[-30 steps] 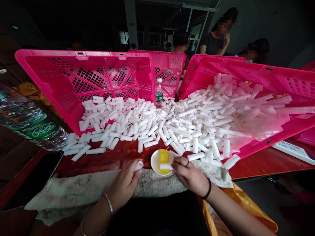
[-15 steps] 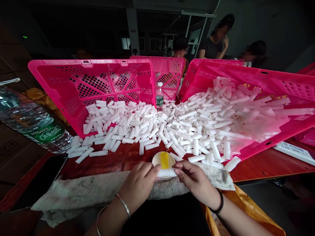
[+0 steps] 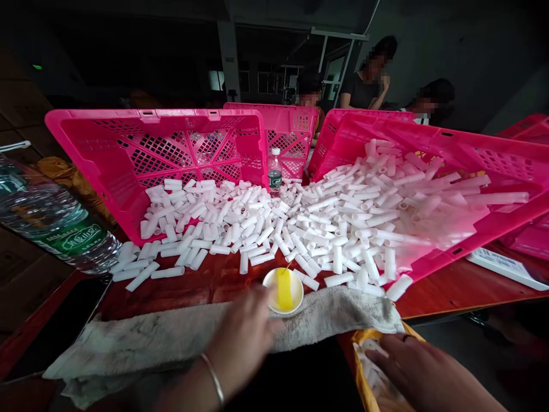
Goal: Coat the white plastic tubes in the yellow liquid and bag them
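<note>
My left hand (image 3: 244, 329), smeared by motion, is over the towel beside a small white dish (image 3: 297, 300). In the dish lies a yellow strip (image 3: 283, 289), perhaps a sponge, with a thin dark stick at its top. Whether the left fingers hold anything cannot be made out. Off to the right, my right hand (image 3: 414, 360) hangs over the mouth of a yellow bag (image 3: 362, 375), thumb apart from the fingers and no tube visible in them. Short white tubes (image 3: 372, 366) show inside the bag.
Two pink crates (image 3: 72, 137) (image 3: 450, 137) lie tipped, and many white tubes (image 3: 257, 220) spill onto the red table (image 3: 223, 286). A grey-white towel (image 3: 171, 332) runs along the front edge. Bottles (image 3: 77, 229) (image 3: 275, 174) stand left and centre. Several people (image 3: 364, 86) are behind.
The white tube held between both hands over the dish is no longer there. My right hand has moved right and down to the yellow bag; the left has drawn slightly left and down.
</note>
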The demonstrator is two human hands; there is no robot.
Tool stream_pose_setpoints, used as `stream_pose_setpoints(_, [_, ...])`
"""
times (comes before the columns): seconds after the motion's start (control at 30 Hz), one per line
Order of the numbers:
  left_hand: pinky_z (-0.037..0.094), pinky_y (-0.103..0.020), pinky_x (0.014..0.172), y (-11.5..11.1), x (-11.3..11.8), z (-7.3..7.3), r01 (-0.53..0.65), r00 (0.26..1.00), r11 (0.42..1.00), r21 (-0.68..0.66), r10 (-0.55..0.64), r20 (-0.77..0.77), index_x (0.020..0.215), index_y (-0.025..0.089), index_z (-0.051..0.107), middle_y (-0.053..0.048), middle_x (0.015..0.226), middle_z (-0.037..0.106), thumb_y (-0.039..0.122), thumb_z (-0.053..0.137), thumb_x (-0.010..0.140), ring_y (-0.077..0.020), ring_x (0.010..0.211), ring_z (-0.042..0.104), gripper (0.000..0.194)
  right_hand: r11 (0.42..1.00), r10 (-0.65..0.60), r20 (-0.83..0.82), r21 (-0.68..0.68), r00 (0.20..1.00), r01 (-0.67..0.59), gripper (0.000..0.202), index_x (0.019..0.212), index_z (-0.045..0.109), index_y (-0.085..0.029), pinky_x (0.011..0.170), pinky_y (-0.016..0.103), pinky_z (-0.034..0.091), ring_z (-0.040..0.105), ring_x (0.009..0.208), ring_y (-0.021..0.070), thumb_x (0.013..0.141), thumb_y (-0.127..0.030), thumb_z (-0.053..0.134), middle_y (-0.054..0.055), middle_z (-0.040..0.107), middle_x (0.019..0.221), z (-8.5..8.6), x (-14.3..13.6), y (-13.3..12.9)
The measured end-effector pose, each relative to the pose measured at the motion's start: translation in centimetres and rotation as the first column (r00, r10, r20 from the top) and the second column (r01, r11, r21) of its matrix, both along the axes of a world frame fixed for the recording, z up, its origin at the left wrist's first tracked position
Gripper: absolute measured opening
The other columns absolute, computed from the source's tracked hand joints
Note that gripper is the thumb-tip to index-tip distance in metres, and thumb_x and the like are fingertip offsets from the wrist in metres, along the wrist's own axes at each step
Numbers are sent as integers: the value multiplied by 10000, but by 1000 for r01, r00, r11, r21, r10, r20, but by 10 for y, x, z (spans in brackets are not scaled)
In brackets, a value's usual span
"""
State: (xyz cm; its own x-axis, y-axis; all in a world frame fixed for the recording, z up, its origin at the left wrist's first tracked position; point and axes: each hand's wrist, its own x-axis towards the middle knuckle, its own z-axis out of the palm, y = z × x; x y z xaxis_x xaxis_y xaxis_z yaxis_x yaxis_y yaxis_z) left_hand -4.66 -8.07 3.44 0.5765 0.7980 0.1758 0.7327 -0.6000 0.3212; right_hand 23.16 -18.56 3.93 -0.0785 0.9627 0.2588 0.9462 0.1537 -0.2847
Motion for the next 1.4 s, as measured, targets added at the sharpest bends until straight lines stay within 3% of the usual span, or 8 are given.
stream_pose_setpoints(0.13, [422, -417, 923, 92, -70, 10, -521, 792, 835, 174, 550, -267, 1187, 100, 509, -176, 1155, 571, 268, 374, 891, -311, 1097, 530, 366, 993, 1, 203, -112, 979, 22, 264, 757, 618, -200, 575, 280, 450, 627, 616, 181, 894, -159, 396, 68, 651, 724, -1, 5, 45])
stream_pose_setpoints(0.3, [473, -374, 779, 140, -103, -2, -573, 731, 813, 101, 563, -386, 988, 100, 617, -174, 1005, 639, 270, 494, 811, -306, 923, 620, 275, 983, 20, 421, -172, 907, 58, 198, 761, 640, -140, 614, 289, 447, 642, 766, 234, 790, -27, 480, 128, 659, 831, -7, -19, 112])
stream_pose_setpoints(0.4, [473, -345, 742, 139, -99, -10, -549, 749, 834, 50, 518, -413, 942, 123, 627, -143, 929, 671, 260, 522, 788, -287, 882, 635, 232, 988, 56, 369, -157, 928, 4, 101, 782, 620, -136, 588, 290, 442, 630, 702, 230, 809, -124, 523, 115, 650, 745, -3, -20, 116])
stream_pose_setpoints(0.5, [475, -351, 737, 133, -92, -12, -523, 777, 852, 4, 479, -407, 922, 133, 639, -127, 878, 678, 270, 538, 779, -286, 850, 640, 222, 995, 72, -24, -66, 997, -74, 108, 876, 544, -165, 529, 255, 437, 573, 580, 168, 811, -252, 544, 27, 591, 645, 1, -20, 105])
stream_pose_setpoints(0.63, [449, -339, 854, 112, -83, -11, -463, 828, 886, -17, 426, -365, 986, 159, 647, -107, 970, 646, 245, 558, 766, -265, 951, 603, 253, 968, 207, -463, -33, 862, -250, 118, 920, 510, -188, 489, 217, 451, 534, 536, 116, 806, -214, 526, -2, 596, 709, -10, -33, 107])
stream_pose_setpoints(0.87, [464, -398, 876, 59, -79, -20, -344, 936, 938, 48, 346, -57, 1098, 158, 612, -108, 1015, 601, 256, 431, 821, -270, 964, 566, 345, 918, 396, -362, 134, 844, -373, 258, 1068, 609, -168, 818, 351, 514, 615, 932, 211, 866, -138, 450, 122, 618, 1019, -47, -48, 135])
stream_pose_setpoints(1.17, [493, -415, 860, 41, -86, -24, -355, 926, 933, 59, 343, 159, 1094, 120, 570, -134, 1052, 632, 352, 392, 849, -276, 990, 583, 381, 926, 348, -416, 14, 840, -377, 313, 1182, 521, -179, 838, 374, 520, 626, 949, 220, 871, -209, 496, 107, 643, 1034, -40, -40, 129])
stream_pose_setpoints(1.4, [512, -378, 833, 37, -77, -25, -347, 918, 938, -3, 341, 203, 1118, 163, 541, -114, 1077, 646, 365, 390, 856, -255, 991, 608, 363, 854, 519, -256, 171, 815, -491, 226, 987, 617, -177, 858, 376, 498, 576, 1006, 224, 870, -112, 435, 124, 586, 1050, -41, -36, 123])
